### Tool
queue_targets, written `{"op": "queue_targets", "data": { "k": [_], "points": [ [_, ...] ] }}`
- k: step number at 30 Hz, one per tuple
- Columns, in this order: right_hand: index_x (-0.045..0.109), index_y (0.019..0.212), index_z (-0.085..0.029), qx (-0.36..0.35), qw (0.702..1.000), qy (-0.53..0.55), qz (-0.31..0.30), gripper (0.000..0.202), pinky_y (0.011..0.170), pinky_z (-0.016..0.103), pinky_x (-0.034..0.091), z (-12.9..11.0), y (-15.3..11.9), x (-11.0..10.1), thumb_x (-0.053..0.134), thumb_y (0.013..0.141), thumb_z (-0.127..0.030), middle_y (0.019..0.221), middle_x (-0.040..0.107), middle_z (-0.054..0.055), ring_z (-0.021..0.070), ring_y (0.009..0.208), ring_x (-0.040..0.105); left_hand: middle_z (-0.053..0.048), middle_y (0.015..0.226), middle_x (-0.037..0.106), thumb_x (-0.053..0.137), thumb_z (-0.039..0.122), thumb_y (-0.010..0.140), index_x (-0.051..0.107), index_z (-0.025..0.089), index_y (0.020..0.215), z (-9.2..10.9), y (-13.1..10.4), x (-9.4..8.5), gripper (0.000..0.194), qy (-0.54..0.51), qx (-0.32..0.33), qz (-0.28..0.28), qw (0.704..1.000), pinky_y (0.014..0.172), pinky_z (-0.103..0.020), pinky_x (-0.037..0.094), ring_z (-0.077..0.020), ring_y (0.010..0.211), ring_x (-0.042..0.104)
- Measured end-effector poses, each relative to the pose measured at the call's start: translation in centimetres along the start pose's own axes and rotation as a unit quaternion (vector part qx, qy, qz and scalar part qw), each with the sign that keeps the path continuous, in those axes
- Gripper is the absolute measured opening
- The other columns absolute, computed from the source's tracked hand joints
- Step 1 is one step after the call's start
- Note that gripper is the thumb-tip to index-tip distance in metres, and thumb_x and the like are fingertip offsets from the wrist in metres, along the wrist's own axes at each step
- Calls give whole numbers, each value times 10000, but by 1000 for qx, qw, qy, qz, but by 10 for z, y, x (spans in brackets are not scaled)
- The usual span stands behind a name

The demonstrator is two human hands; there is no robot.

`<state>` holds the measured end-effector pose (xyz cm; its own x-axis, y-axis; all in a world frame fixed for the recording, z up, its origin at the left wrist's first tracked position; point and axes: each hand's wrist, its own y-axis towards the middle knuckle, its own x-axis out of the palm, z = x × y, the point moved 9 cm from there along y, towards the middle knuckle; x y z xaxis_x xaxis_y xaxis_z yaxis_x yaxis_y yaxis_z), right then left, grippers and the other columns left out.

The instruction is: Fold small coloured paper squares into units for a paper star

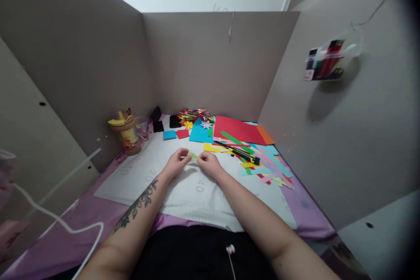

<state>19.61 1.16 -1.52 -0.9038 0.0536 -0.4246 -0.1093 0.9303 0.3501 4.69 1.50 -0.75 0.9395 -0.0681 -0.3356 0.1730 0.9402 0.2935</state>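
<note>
A small pale green paper piece (193, 155) is held up between both hands over the white sheet. My left hand (178, 160) pinches its left end with thumb and fingers. At its other end, my right hand (209, 162) is closed on it with the fingertips. The fingers partly cover the paper, so its exact folds cannot be made out. Just beyond the hands lie a blue paper square (169, 135) and a red paper square (183, 134). To the right of my right hand, a black and yellow utility knife (241, 154) rests on coloured paper strips (262, 169).
Folded paper stars (193, 116) are heaped at the back, beside red paper sheets (239, 130) and a blue sheet (199, 131). A yellow-brown cup (127, 133) stands at left. Grey panels (219, 61) enclose the table; a clear holder (331, 59) hangs at right. A white cable (65, 223) runs lower left.
</note>
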Motion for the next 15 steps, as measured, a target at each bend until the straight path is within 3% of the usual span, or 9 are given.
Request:
{"op": "queue_targets", "data": {
  "k": [2,5,15],
  "points": [
    [510,553,-169,-12,1000,-17,-20,143,553,216,333,-4,-2,5,548,676,-231,583,483,-28,109,587,451,-7,751,594,607,362,696,576,145,799,5,-4,9,243,35,0,-49,998,573,-216,412,-120,658,537],
    [541,572,-167,-28,998,-28,-47,140,566,216,343,-11,-5,11,553,693,-237,596,511,-22,108,594,467,38,559,493,610,388,683,555,139,666,4,-8,12,255,72,-30,-71,994,454,-194,313,-85,504,428],
    [549,584,-167,-15,999,37,-17,104,586,223,365,-8,-1,2,546,673,-219,617,524,-18,114,612,473,48,514,457,600,390,678,540,140,624,12,-9,3,263,37,-61,-19,997,414,-182,270,-69,453,367]
  ]
}}
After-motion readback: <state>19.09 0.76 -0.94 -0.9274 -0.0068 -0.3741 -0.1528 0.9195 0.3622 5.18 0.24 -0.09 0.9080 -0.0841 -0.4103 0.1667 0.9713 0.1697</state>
